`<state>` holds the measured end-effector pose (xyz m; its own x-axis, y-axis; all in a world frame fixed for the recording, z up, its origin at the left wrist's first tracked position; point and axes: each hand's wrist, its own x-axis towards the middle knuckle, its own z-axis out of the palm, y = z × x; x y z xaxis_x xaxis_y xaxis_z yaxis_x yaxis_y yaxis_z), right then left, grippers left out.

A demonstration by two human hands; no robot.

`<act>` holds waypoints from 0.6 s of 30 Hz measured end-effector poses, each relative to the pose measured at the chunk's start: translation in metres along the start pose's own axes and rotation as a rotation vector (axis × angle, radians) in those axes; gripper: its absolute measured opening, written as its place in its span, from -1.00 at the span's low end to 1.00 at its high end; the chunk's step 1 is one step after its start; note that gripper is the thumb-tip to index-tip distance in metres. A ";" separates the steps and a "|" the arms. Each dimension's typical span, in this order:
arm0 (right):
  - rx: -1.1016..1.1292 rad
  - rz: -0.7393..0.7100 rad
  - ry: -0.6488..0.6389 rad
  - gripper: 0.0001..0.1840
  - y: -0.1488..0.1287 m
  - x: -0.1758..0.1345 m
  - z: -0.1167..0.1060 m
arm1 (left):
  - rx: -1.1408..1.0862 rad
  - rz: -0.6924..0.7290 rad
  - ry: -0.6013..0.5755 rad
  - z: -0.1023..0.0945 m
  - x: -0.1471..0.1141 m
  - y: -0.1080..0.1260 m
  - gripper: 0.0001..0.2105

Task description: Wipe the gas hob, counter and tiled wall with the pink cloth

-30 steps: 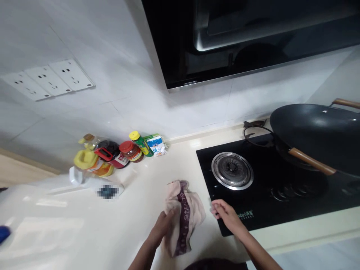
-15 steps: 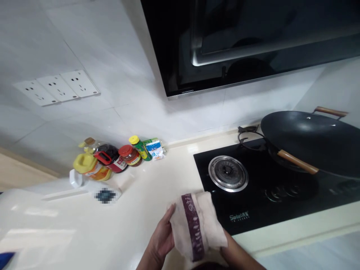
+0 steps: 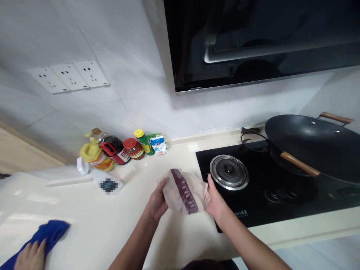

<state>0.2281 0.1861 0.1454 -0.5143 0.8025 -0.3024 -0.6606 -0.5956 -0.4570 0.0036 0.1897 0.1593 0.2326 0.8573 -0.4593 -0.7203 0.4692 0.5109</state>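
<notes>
A folded beige cloth [image 3: 171,195] with a dark purple patterned band is held between my two hands, above the pale counter beside the stove. My left hand [image 3: 157,202] is closed on its left edge, thumb on top. Gripping the right edge is my right hand [image 3: 216,202], near the stove's front left corner; its fingers are partly hidden under the cloth. The black glass stove [image 3: 258,202] has a round burner [image 3: 229,172] just right of my right hand.
A large black wok [image 3: 309,138] with wooden handles sits on the right burner. Seasoning bottles, a red-lidded jar [image 3: 135,150] and packets line the wall. A white container [image 3: 112,178] lies nearer. At lower left, another person's hand [image 3: 30,257] presses a blue cloth [image 3: 52,232]. A range hood [image 3: 253,56] overhangs.
Both hands have moved up and forward with the beige cloth, and my right hand now shows at its right edge. The other person's hand and more of the blue cloth have come into view.
</notes>
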 end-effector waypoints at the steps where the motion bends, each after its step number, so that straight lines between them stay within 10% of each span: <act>1: 0.049 -0.025 -0.008 -0.18 -0.008 0.009 0.004 | -0.010 0.059 -0.014 0.006 0.004 0.008 -0.36; 5: 0.091 -0.098 -0.009 -0.24 0.001 0.018 -0.005 | -0.034 0.110 -0.026 0.005 0.013 0.000 -0.36; 12: -0.212 0.040 0.425 -0.14 0.097 -0.004 -0.097 | -0.028 -0.242 0.173 -0.058 0.009 -0.108 -0.71; 18: -0.473 -0.050 0.580 -0.08 0.090 -0.034 -0.124 | 0.036 -0.392 0.143 -0.059 -0.010 -0.134 -0.73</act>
<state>0.2544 0.1096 0.0110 -0.0331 0.7961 -0.6043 -0.3023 -0.5843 -0.7532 0.0591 0.1059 0.0530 0.3892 0.5755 -0.7192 -0.5716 0.7632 0.3014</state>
